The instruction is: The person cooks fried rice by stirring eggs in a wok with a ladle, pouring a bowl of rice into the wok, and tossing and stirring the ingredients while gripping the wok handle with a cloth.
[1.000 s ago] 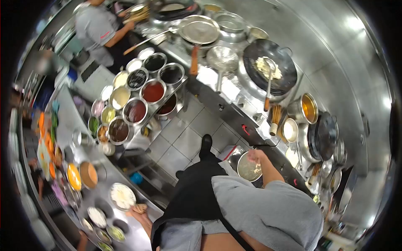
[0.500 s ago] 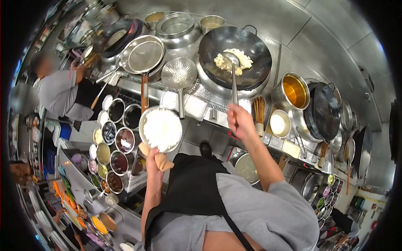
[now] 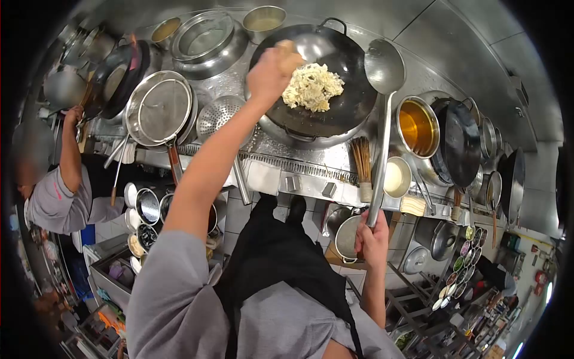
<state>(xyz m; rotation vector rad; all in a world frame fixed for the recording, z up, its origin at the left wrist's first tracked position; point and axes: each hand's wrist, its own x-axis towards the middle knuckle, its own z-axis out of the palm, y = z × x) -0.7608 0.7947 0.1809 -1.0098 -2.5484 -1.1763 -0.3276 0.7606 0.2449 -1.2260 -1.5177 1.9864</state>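
Note:
My left hand point(image 3: 270, 76), slightly blurred, reaches over the left side of a black wok point(image 3: 353, 116). It is closed on a folded tan cloth point(image 3: 291, 55). Just right of the cloth, a pale yellow-white heap of cooked egg point(image 3: 314, 88) lies in the bottom of the wok; rice is hard to tell apart in it. My right hand point(image 3: 372, 239) grips the lower end of a long steel ladle point(image 3: 382, 143), low in front of the stove. The ladle stands nearly upright in view, its bowl overlapping the wok's right rim.
Left of the wok lie a perforated skimmer point(image 3: 221, 116) and a round strainer point(image 3: 158, 107). A bamboo brush point(image 3: 362, 161), a pot of amber liquid point(image 3: 418, 127) and a stacked black wok point(image 3: 463, 143) are at right. A co-worker point(image 3: 60, 191) stands at far left.
My left hand moved from beside the counter to over the wok; the bowl of white rice it held is out of sight. My right hand drew the ladle out of the wok, rightward and back.

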